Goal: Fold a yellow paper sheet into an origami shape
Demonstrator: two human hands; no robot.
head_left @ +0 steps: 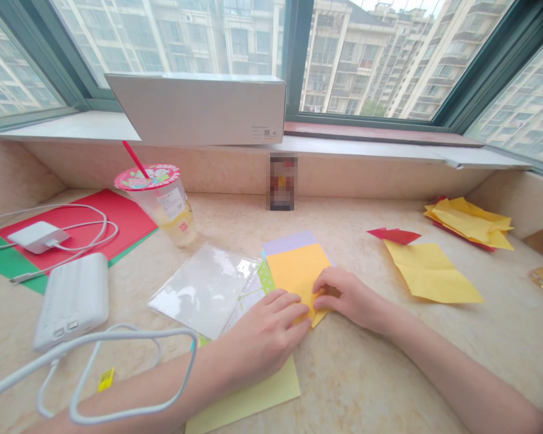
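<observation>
An orange sheet of paper lies on a small stack of coloured sheets in the middle of the counter, a lilac sheet showing behind it. My left hand lies over the orange sheet's near edge, fingers together and pressing down. My right hand pinches the sheet's near right corner, fingers curled. A pale green sheet sticks out under my left wrist. A clear plastic sleeve rests just left of the stack.
A sealed drink cup with a red straw, a white power bank, a charger with cables on red paper, a yellow creased sheet, a folded-paper pile and a white box on the sill.
</observation>
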